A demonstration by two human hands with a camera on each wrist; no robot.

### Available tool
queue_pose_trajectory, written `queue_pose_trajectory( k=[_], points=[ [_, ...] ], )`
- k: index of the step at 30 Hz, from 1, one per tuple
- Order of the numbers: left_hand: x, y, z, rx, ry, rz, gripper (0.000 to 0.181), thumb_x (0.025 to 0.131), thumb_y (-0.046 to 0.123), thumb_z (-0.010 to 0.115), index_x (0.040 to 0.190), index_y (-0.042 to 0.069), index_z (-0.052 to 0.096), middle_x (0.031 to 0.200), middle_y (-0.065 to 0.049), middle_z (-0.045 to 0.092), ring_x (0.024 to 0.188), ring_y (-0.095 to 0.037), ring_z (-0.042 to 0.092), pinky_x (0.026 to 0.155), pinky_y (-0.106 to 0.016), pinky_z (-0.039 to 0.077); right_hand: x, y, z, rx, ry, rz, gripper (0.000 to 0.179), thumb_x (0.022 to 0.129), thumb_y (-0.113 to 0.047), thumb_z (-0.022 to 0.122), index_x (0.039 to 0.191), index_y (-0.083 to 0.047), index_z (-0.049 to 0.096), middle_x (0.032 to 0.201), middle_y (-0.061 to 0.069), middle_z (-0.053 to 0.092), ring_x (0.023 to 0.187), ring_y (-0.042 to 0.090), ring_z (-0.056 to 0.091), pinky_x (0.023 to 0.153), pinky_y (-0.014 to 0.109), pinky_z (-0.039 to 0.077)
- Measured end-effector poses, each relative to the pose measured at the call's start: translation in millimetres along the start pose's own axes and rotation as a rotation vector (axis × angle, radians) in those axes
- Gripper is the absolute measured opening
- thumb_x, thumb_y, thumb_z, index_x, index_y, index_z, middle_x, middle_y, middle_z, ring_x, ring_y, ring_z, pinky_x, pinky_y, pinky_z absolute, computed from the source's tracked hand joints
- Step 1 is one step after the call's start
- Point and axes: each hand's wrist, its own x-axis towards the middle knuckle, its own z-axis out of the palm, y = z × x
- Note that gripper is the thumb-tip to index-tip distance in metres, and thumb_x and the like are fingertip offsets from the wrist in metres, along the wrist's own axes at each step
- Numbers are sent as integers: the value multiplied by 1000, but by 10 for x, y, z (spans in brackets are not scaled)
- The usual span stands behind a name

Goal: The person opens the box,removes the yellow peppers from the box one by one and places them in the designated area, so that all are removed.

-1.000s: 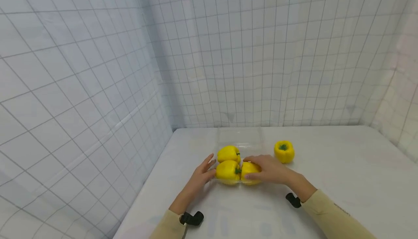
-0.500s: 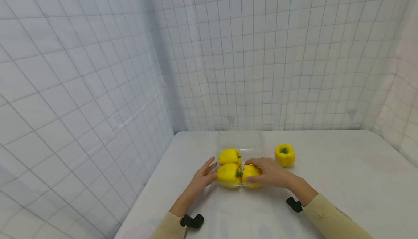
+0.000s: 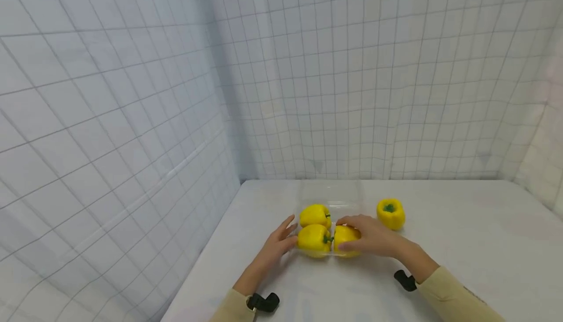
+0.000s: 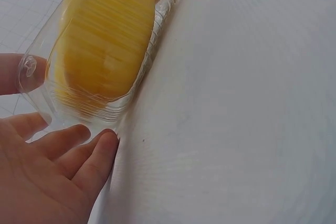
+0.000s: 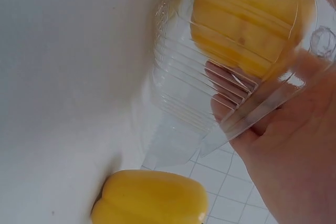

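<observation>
A clear plastic clamshell container [image 3: 331,192] lies with its lid folded back, away from me. Three yellow bell peppers sit in its base: one at the back left [image 3: 313,216], one at the front left [image 3: 311,239], one at the front right [image 3: 345,240]. My right hand [image 3: 374,235] reaches over the right wall and holds the front right pepper between thumb and fingers. Through the clear wall in the right wrist view, its fingers show beside the pepper. My left hand [image 3: 276,245] rests against the container's left end, fingers spread, with one fingertip [image 4: 37,73] at the rim.
One more yellow bell pepper [image 3: 390,213] stands stem up on the white table [image 3: 462,244], right of the container. Grid-patterned white curtains [image 3: 334,92] hang behind the table and along both sides. A black strap-mounted camera [image 3: 263,302] sits on each wrist.
The head view has shifted slightly, so everything appears a little lower and farther right. Both hands keep their places at the container, and the peppers stay where they were.
</observation>
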Motion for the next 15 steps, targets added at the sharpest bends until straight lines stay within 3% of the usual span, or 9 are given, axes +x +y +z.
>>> queue_pose_trajectory(
  k=[8,15],
  points=[
    [-32,13,14,9,1,5,69,105,33,54,163,20,20,160,-18,32,142,-39,38,110,-59,35,5,-43,-71,0,10,-36,69,84,-63,71,136,-18,60,126,-8,62,104,14,55,93,45,47],
    [-20,19,23,16,0,1,68,105,33,53,163,21,20,160,-18,33,141,-38,39,108,-59,36,-1,-65,-141,-21,23,-46,70,83,-66,70,137,-22,59,127,-10,61,104,12,56,92,43,47]
  ],
)
